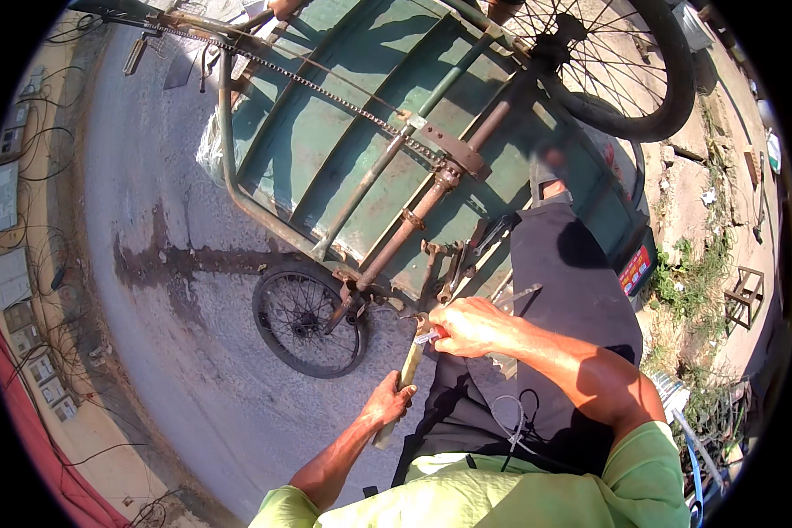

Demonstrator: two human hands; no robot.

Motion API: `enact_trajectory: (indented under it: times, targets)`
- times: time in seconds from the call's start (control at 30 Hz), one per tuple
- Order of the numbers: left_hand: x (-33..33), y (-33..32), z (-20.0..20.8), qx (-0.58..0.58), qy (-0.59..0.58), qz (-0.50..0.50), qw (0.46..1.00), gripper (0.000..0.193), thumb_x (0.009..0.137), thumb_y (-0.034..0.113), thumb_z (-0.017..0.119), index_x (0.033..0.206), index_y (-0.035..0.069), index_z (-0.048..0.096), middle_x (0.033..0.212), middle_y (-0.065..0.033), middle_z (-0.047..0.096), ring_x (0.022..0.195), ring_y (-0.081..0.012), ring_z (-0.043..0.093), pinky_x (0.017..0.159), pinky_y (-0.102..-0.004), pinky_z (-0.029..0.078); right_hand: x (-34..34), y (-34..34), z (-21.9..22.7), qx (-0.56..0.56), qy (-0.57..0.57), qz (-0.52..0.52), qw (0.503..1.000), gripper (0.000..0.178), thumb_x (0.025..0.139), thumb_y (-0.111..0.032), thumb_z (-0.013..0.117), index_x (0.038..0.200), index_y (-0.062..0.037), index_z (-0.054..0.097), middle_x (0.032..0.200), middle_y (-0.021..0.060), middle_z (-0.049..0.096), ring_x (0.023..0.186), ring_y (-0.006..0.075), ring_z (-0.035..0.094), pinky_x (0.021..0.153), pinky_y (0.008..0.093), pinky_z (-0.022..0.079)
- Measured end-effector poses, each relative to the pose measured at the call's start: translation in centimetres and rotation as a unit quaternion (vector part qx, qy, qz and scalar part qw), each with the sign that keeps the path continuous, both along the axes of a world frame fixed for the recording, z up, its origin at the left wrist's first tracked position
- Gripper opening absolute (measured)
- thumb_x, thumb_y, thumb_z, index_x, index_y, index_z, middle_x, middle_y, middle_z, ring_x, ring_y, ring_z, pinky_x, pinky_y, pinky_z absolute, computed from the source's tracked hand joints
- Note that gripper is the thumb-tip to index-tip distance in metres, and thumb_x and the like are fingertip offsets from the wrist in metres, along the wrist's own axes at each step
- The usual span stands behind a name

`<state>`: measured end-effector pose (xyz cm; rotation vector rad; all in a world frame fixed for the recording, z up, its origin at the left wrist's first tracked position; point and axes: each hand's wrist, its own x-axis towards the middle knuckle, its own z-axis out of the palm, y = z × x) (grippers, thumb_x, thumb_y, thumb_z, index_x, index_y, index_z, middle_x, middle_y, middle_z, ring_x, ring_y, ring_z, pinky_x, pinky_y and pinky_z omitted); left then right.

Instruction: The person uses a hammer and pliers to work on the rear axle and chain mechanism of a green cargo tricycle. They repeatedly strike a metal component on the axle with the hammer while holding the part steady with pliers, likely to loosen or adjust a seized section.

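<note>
One printed marking is distinguishable: a red label [634, 271] with yellow and pale marks, located on the dark end section [645, 239] at the right-hand side of the green cart panel [326, 136]. The label is small and set at an angle to the view; it appears to carry blocks of print, but individual characters are not legible. On the pale boxes [11, 280] along the left-hand wall [106, 458], no lettering can be read.
</note>
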<state>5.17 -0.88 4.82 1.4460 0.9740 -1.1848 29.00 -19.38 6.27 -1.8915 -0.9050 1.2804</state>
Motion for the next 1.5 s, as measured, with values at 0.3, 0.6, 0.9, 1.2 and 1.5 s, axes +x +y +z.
enact_trajectory:
  times: [0.3,0.6,0.9,1.2,1.5]
  targets:
    - [1.6,-2.7,-11.0,-0.012,-0.146,0.025,0.989,0.033,0.095,0.019,0.068,0.122,0.003,0.057,0.092,-0.0041,0.063,0.08,-0.0111,0.06,0.065,-0.0302,0.05,-2.5,1.6,-0.9,-0.01,0.005,0.045,0.999,0.021,0.078,-0.023,0.068,0.085,-0.0033,0.064,0.075,0.0178,0.068,0.075,0.0411,0.069,0.068,0.0508,0.052]
    - [5.8,-1.6,-18.0,0.005,-0.245,0.155,0.957,0.053,0.091,0.021,0.075,0.135,0.001,0.056,0.098,-0.0102,0.069,0.078,-0.0149,0.063,0.068,-0.034,0.053,-3.5,1.1,-1.8,-0.071,0.023,0.101,0.992,0.023,0.08,-0.022,0.069,0.084,-0.0014,0.06,0.076,0.0179,0.066,0.077,0.0411,0.067,0.071,0.0497,0.052]
    - [3.7,-4.6,-21.8,0.065,-0.149,0.079,0.984,0.049,0.092,0.038,0.071,0.126,0.005,0.061,0.101,-0.0213,0.073,0.102,-0.0368,0.07,0.088,-0.0461,0.052,-3.9,1.6,-2.4,-0.083,0.052,0.113,0.989,0.021,0.08,-0.022,0.071,0.084,-0.0038,0.061,0.077,0.0156,0.067,0.078,0.0397,0.067,0.07,0.0493,0.051]
    - [4.2,-5.3,-23.6,-0.001,-0.131,0.063,0.989,0.058,0.087,0.045,0.074,0.124,0.001,0.062,0.115,-0.0249,0.07,0.11,-0.0385,0.067,0.095,-0.0465,0.051,-3.8,1.9,-2.1,-0.081,0.057,0.098,0.99,0.02,0.078,-0.019,0.07,0.084,-0.0031,0.059,0.078,0.0146,0.065,0.077,0.0383,0.065,0.068,0.047,0.05]
    - [5.4,-6.0,-23.5,0.112,-0.088,0.017,0.99,0.052,0.089,0.042,0.071,0.118,0.0,0.063,0.108,-0.0273,0.07,0.106,-0.0415,0.068,0.092,-0.0491,0.051,-4.5,1.1,-2.6,-0.072,0.04,0.11,0.991,0.019,0.079,-0.019,0.073,0.085,-0.005,0.061,0.076,0.0141,0.066,0.078,0.0383,0.067,0.068,0.0483,0.051]
